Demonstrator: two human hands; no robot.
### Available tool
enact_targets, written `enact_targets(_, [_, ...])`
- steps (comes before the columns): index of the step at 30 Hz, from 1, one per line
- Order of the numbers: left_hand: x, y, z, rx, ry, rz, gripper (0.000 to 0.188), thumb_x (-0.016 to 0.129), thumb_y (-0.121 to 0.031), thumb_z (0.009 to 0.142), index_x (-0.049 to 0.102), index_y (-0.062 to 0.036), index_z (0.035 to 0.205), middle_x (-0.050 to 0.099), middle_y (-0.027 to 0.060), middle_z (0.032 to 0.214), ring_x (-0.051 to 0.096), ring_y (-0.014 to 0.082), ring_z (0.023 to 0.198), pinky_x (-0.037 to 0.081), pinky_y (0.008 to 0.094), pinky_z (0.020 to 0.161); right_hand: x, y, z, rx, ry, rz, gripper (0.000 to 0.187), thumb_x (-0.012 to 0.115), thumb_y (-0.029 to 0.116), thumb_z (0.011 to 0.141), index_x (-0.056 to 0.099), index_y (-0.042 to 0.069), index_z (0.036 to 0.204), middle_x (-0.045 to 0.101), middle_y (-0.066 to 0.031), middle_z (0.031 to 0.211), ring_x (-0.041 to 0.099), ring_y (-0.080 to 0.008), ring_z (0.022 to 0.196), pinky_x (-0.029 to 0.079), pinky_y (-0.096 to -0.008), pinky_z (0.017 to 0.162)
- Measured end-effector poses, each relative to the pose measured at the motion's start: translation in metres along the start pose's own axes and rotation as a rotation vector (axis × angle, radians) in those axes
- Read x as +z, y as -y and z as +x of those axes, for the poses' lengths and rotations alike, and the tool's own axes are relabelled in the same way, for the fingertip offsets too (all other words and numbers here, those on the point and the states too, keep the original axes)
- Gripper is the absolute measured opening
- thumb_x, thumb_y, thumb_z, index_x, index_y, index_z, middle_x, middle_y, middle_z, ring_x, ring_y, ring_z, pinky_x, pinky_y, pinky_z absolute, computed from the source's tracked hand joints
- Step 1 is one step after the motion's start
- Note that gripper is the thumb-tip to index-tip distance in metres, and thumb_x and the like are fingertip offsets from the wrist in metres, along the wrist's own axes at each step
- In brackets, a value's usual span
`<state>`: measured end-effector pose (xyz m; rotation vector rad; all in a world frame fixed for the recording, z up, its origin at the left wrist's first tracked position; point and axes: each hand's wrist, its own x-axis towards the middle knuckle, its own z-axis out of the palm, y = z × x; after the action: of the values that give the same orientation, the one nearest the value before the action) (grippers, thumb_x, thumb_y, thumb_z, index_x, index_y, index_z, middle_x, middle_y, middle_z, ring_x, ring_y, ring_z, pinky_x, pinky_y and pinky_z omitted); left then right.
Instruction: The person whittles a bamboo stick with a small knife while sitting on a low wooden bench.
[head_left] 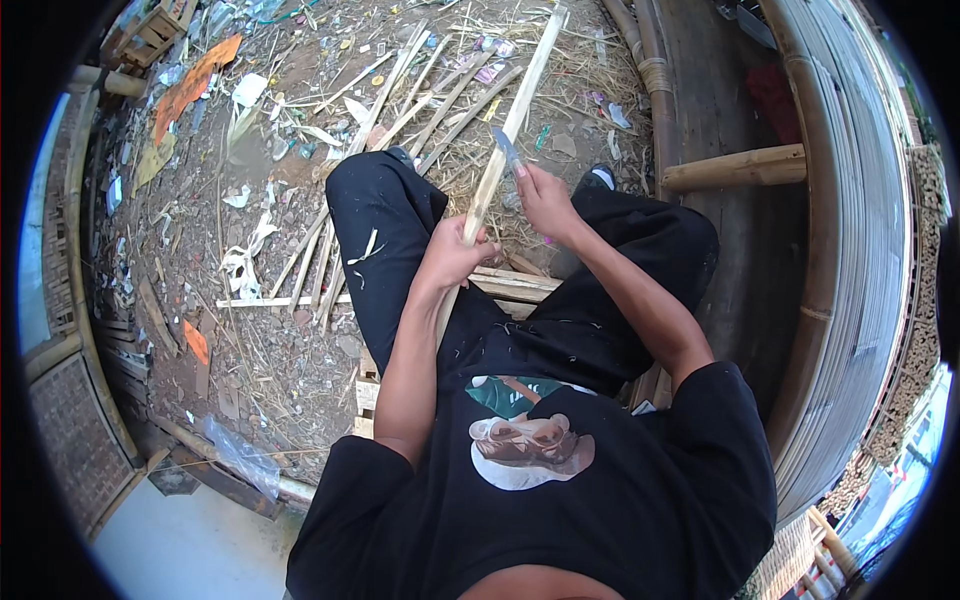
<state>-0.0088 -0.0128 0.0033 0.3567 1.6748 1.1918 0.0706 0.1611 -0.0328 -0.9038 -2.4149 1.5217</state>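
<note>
A long pale bamboo strip [527, 92] slants up and away from my lap, its far end raised over the ground. My left hand [455, 252] is closed around its lower part, between my knees. In my right hand [546, 203] is a knife [507, 150] with a greyish blade, gripped by its handle. The blade lies against or very close to the strip's right edge, a little above my left hand; exact contact is hard to make out. Thin shavings [368, 246] cling to my dark trousers.
Several split bamboo strips [455, 110] lie on the littered dirt ground ahead, more to the left of my left leg. Bamboo poles [735, 168] and a bamboo-slat structure [850, 220] stand close on my right. Clear plastic [240, 458] lies at the lower left.
</note>
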Motion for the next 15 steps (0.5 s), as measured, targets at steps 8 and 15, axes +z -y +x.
enact_targets(8, [-0.003,-0.003,0.002,0.006,0.005,-0.012,0.024,0.072,-0.010,0.078,0.048,-0.0074,0.075,0.047,-0.0032,0.053,0.040,0.0046,0.035,0.031,0.0213,0.031,-0.010,0.002,0.010,-0.042,-0.024,-0.023,0.035,0.043,0.028,0.099,0.055,-0.001,0.084,0.054,-0.0136,0.060,0.054,-0.0274,0.055,0.044,-0.0413,0.059])
enact_targets(15, [-0.003,-0.015,-0.012,-0.020,0.059,-0.033,0.020,0.068,-0.017,0.085,0.052,-0.0056,0.082,0.048,-0.0031,0.056,0.039,0.0043,0.036,0.032,0.0216,0.032,-0.030,0.021,0.031,0.246,0.151,0.562,0.033,0.050,0.035,0.098,0.056,0.005,0.084,0.044,0.0024,0.053,0.038,-0.0082,0.041,0.032,-0.0272,0.039])
